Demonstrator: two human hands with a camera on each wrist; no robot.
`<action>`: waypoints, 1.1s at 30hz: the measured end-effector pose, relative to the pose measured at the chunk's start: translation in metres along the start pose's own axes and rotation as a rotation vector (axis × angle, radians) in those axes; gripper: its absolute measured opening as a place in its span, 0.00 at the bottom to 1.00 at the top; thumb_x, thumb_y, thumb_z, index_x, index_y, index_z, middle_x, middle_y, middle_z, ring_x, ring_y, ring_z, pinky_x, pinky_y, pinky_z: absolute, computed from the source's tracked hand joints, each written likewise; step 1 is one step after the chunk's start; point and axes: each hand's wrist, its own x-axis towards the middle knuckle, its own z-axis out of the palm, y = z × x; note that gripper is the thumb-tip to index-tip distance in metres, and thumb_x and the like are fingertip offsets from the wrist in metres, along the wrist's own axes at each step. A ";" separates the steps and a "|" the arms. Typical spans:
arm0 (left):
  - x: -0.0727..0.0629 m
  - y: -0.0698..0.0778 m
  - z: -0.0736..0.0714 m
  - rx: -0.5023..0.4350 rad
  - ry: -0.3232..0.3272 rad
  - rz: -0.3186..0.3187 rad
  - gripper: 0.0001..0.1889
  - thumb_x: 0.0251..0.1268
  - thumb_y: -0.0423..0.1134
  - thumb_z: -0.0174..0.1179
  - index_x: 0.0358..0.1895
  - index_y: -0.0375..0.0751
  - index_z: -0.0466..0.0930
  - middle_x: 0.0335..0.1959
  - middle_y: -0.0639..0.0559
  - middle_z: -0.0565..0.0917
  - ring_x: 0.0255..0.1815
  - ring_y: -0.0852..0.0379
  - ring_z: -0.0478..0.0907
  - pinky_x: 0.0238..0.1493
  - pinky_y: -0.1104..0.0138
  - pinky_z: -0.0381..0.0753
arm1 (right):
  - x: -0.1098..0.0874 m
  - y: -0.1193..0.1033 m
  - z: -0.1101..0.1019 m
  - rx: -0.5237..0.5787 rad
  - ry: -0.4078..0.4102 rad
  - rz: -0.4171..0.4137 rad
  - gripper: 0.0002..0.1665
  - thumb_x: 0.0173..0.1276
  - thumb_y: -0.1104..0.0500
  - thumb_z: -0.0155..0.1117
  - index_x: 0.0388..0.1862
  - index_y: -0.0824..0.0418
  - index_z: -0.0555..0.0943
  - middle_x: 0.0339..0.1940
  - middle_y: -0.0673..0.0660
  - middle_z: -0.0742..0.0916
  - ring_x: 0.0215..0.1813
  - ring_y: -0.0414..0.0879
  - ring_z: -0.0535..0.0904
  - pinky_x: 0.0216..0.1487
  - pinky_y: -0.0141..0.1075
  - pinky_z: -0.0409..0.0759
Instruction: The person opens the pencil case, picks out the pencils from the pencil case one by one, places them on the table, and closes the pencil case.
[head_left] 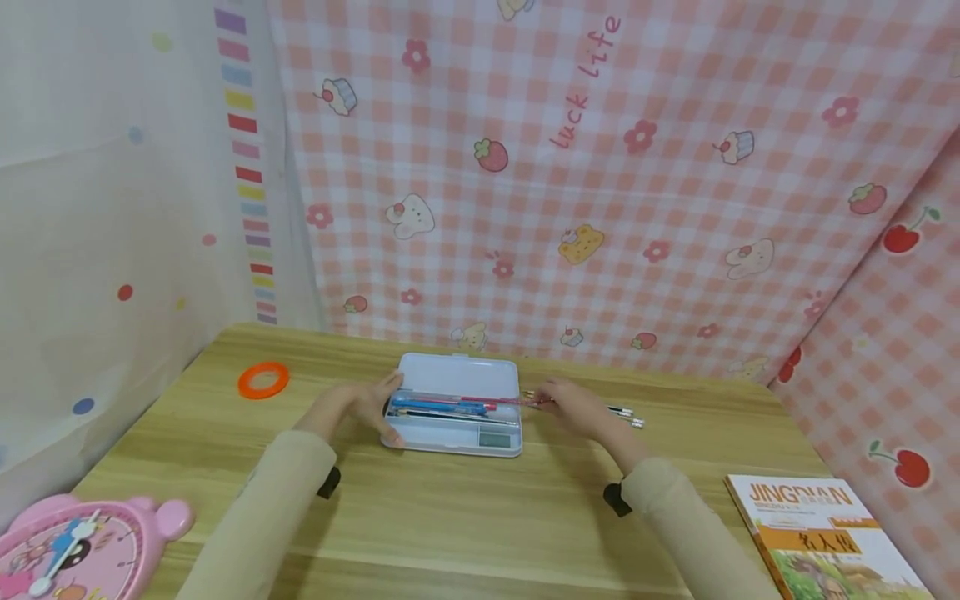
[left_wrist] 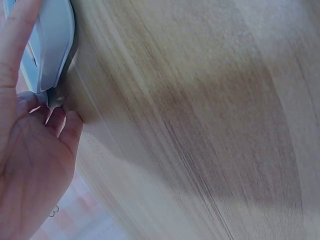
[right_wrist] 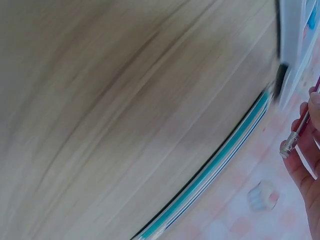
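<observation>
A white pencil case (head_left: pixel 457 367) lies unfolded on the table. In it are a blue pen (head_left: pixel 435 406), a dark pencil (head_left: pixel 450 414) and a grey eraser (head_left: pixel 495 439) in a small compartment. My left hand (head_left: pixel 367 408) holds the case's left end, thumb at the front corner, fingers farther back; the left wrist view shows the fingers (left_wrist: pixel 70 132) curled by its end. My right hand (head_left: pixel 573 408) pinches a red pencil (right_wrist: pixel 304 120) near its eraser end, its other end over the case. Beneath that hand several pencils (head_left: pixel 621 411) lie on the table, a teal one (right_wrist: pixel 215 162) among them.
An orange ring (head_left: pixel 263 380) lies at the back left. At the front left is a pink clock (head_left: pixel 90 550), and a book (head_left: pixel 825 533) lies at the front right. Checked cloth (head_left: pixel 525 208) hangs behind the table.
</observation>
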 end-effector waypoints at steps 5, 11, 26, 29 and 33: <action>0.001 0.000 0.000 -0.004 -0.009 -0.002 0.64 0.43 0.58 0.68 0.71 0.31 0.29 0.73 0.36 0.29 0.73 0.36 0.32 0.71 0.45 0.41 | -0.021 0.022 -0.007 -0.023 0.031 0.035 0.06 0.62 0.69 0.58 0.37 0.62 0.79 0.34 0.55 0.82 0.38 0.48 0.79 0.38 0.39 0.79; 0.003 -0.002 0.000 -0.005 -0.006 -0.002 0.64 0.44 0.57 0.68 0.71 0.31 0.29 0.73 0.36 0.29 0.73 0.36 0.32 0.71 0.45 0.41 | -0.050 0.045 -0.013 0.011 0.054 0.079 0.06 0.61 0.71 0.57 0.36 0.64 0.79 0.34 0.57 0.81 0.39 0.51 0.79 0.40 0.41 0.79; 0.003 -0.002 0.001 -0.004 0.003 0.005 0.64 0.43 0.57 0.68 0.71 0.31 0.30 0.73 0.35 0.30 0.73 0.36 0.32 0.71 0.46 0.41 | -0.085 0.071 -0.008 -0.048 0.073 0.133 0.03 0.61 0.69 0.59 0.32 0.62 0.77 0.31 0.53 0.79 0.35 0.44 0.76 0.35 0.38 0.76; 0.003 -0.002 0.001 -0.006 0.002 0.005 0.63 0.43 0.57 0.68 0.71 0.31 0.30 0.73 0.35 0.30 0.73 0.36 0.32 0.71 0.46 0.41 | -0.085 0.072 -0.006 -0.061 0.081 0.125 0.03 0.60 0.68 0.60 0.30 0.61 0.77 0.29 0.51 0.78 0.33 0.43 0.75 0.34 0.37 0.76; 0.002 -0.001 0.002 -0.012 0.004 0.006 0.63 0.44 0.56 0.69 0.71 0.31 0.30 0.73 0.35 0.30 0.73 0.36 0.32 0.71 0.46 0.41 | -0.084 0.073 -0.002 -0.100 0.109 0.106 0.05 0.59 0.68 0.61 0.28 0.60 0.77 0.27 0.52 0.78 0.31 0.42 0.75 0.32 0.36 0.76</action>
